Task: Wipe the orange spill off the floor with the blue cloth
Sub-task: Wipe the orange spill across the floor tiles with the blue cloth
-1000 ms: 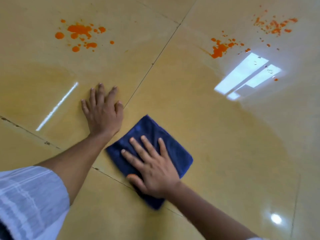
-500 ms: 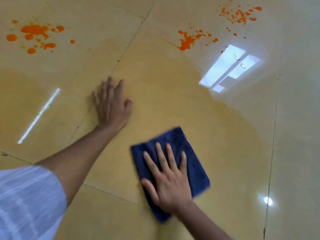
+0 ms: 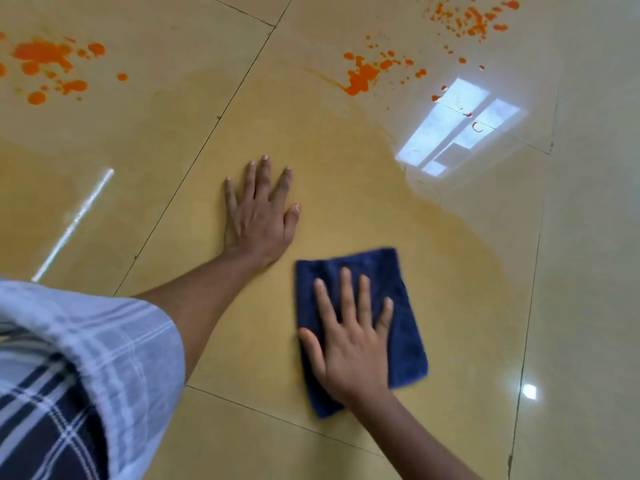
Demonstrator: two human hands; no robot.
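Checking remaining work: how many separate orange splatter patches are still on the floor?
3. Left patch at the far left, cut off by the frame edge; middle patch beyond the left hand; right patch at the top edge, possibly extending out of view.

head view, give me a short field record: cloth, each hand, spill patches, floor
cloth: blue cloth, folded, flat on the floor
right hand: right hand spread flat on the cloth
left hand: left hand flat on bare tile, apart from the cloth
spill: orange splatter in three patches, far left, centre, far right, none touched by the cloth
floor: glossy beige tiles, window reflection
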